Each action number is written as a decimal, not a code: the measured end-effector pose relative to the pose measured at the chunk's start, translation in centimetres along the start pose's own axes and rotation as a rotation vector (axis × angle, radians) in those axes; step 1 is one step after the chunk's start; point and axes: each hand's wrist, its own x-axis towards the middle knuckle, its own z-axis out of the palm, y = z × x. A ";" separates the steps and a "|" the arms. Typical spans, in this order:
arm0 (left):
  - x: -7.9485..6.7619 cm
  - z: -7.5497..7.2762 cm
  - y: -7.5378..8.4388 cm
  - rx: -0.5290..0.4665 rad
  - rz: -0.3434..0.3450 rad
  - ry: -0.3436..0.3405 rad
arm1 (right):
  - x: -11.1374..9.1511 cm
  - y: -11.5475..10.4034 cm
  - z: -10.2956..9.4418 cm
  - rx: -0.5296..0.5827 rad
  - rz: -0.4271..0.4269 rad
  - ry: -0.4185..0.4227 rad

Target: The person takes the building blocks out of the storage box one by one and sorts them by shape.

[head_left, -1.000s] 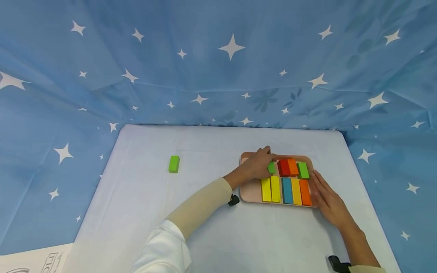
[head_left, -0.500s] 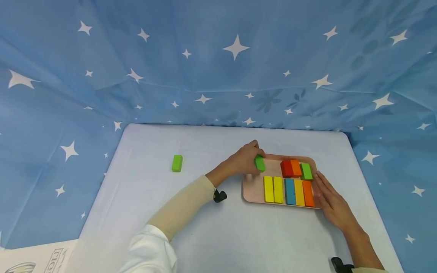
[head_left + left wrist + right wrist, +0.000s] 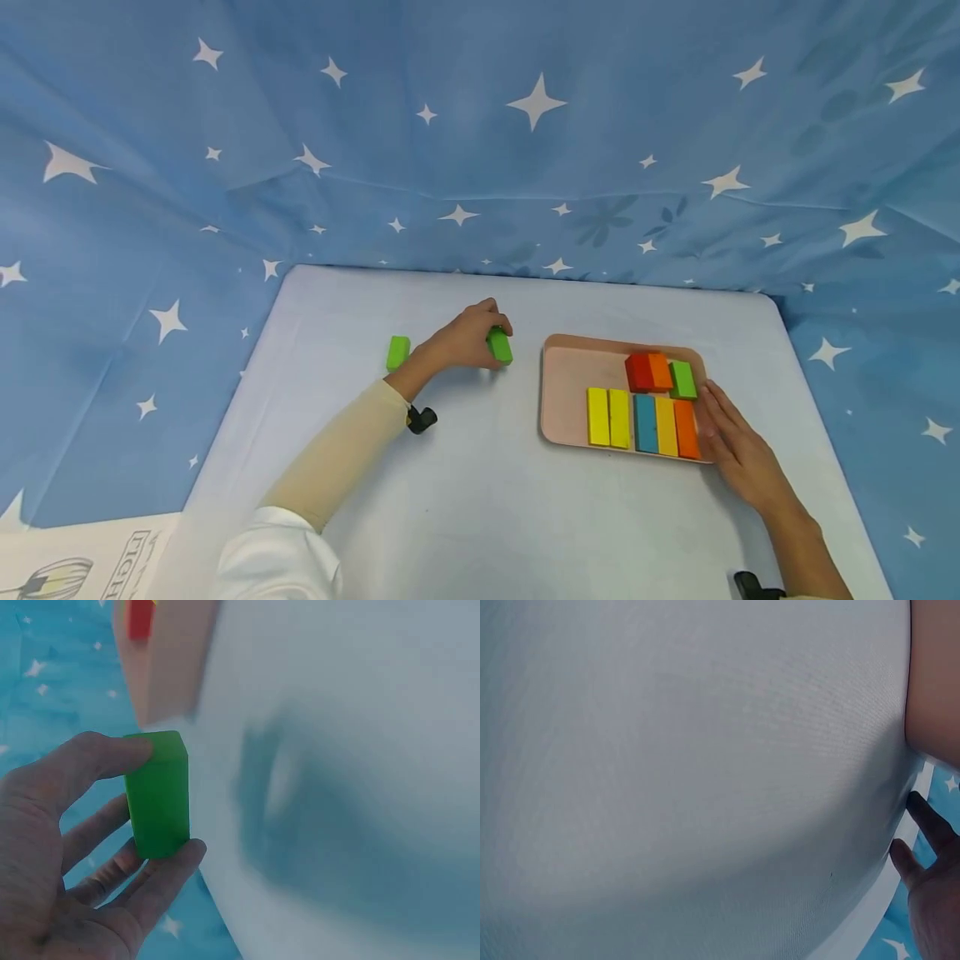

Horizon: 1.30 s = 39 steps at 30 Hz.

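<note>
My left hand (image 3: 467, 336) pinches a green block (image 3: 500, 346) above the table, left of the tray. In the left wrist view the thumb presses one end of that green block (image 3: 159, 802) and a fingertip supports the other; a shadow falls on the cloth beside it. Straight fingers of my right hand (image 3: 742, 454) rest along the right side of the pink tray (image 3: 562, 392). Inside the tray's upper right are a red block (image 3: 639, 372), an orange block and a green block (image 3: 682, 380). A lower row holds yellow blocks (image 3: 597, 417), a blue block (image 3: 646, 423) and an orange block (image 3: 686, 429).
A second green block (image 3: 398, 353) lies on the white table (image 3: 465, 492), just behind the left wrist. Blue star-patterned cloth (image 3: 450, 150) hangs behind and beside the table. A printed sheet with a whisk drawing (image 3: 82, 558) lies at the lower left.
My left hand has lifted the green block out of the tray's upper row and carried it left, past the tray's edge. My right hand has stayed at the tray's right side.
</note>
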 end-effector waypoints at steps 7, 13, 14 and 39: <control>-2.4 -1.4 -2.9 0.023 -0.027 -0.016 | -0.5 0.0 -0.3 -0.009 0.020 -0.011; -3.8 -1.7 -4.8 0.033 -0.047 -0.038 | -0.4 0.1 -0.1 -0.006 0.011 -0.007; -4.0 -1.7 -5.0 0.036 -0.045 -0.045 | -0.4 0.1 0.0 -0.007 0.008 -0.006; -6.6 -2.3 -8.3 0.028 -0.074 -0.086 | 0.0 -0.4 -0.2 -0.022 0.024 -0.020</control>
